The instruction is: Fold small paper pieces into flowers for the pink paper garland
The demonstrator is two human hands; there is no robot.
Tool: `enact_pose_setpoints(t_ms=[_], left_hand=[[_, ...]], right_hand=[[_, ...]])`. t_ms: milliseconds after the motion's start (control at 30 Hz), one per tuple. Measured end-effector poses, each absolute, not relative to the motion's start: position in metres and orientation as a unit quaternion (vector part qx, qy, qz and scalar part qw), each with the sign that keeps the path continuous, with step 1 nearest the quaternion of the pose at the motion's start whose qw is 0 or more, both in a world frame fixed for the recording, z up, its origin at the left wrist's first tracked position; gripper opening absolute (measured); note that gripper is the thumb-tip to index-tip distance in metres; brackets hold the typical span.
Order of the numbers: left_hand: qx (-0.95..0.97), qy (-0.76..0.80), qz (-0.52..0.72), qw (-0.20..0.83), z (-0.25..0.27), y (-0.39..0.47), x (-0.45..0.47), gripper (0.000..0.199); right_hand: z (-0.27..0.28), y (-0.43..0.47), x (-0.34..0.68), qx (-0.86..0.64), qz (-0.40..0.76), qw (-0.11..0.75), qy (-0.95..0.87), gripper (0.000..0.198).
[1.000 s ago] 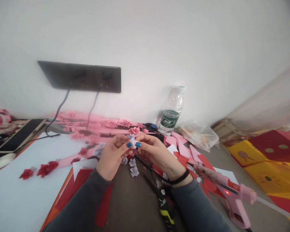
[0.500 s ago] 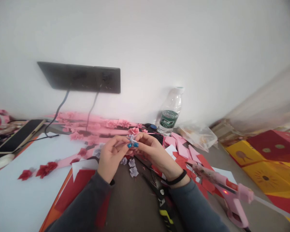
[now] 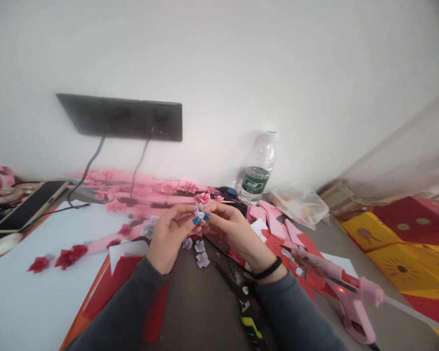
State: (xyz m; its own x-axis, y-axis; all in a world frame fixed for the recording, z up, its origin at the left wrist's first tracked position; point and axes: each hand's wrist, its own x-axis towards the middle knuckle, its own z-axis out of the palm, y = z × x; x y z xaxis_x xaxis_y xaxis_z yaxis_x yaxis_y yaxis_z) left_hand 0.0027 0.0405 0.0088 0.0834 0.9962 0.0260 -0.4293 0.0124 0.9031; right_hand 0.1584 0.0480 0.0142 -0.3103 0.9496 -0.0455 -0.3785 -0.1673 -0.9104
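Observation:
Between the fingertips of both hands is a small pale lilac paper flower, partly covered by my thumbs. My left hand pinches it from the left, and my right hand grips it from the right. Below them on the table lie several more lilac paper flowers. Dark pliers with black and yellow-green handles rest near my right forearm. Farther right, a pink hot glue gun shows a lit red light, with a glue stick out of its back end.
A water bottle stands against the wall beside a clear plastic bag. Pink strips with paper flowers line the back. Red and white paper, a phone, and a yellow box surround the hands. Cords hang from the wall socket.
My right thumb has shifted slightly up on the lilac paper flower, and more of the flower shows between the fingers. Everything else stays in place.

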Motion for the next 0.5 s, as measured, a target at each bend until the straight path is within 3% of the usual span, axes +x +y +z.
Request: enact_pose_setpoints(t_ms=[267, 500], left_hand=[[0.425, 0.368, 0.552, 0.615, 0.0063, 0.0386, -0.0002, 0.025], [0.517, 0.384, 0.546, 0.536, 0.0089, 0.0384, -0.0021, 0.025]], right_hand=[[0.0192, 0.0461, 0.156, -0.358, 0.652, 0.485, -0.46, 0.027], [0.0205, 0.0445, 0.1541, -0.403, 0.487, 0.517, -0.577, 0.019]])
